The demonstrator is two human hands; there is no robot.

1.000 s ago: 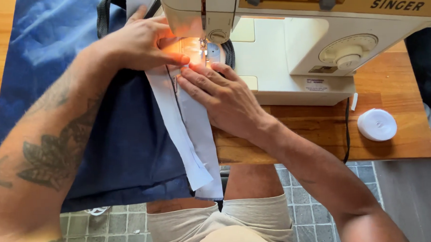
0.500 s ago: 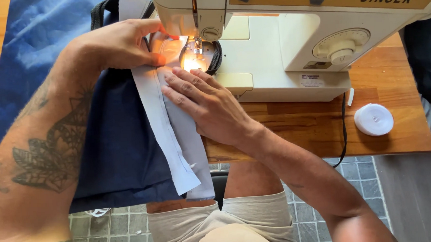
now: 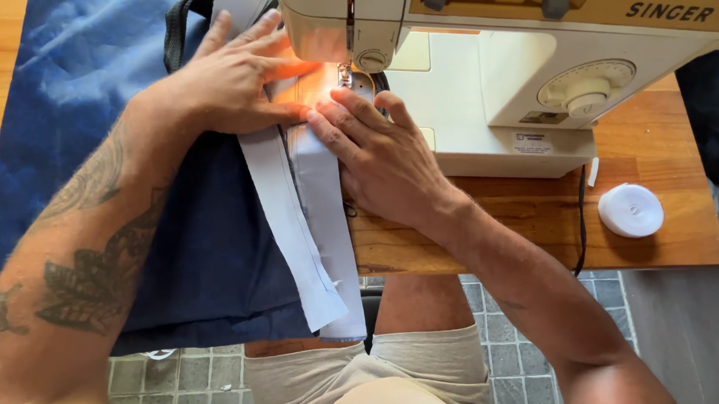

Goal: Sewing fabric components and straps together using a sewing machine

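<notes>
Left hand (image 3: 233, 78) lies spread flat on the pale strip (image 3: 296, 221) over navy fabric (image 3: 208, 257); right hand (image 3: 382, 156) presses fingers together beside the needle (image 3: 343, 75). Stitching seems underway, needing steady, even feeding.

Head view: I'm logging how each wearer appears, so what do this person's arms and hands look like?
Both arms are bare, with no sleeves in view. The left forearm carries dark tattoos: a flower-like design near the middle and further markings towards the wrist and elbow. The left hand and right hand wear no gloves, rings or watch that can be seen. The right forearm shows no markings.
</notes>
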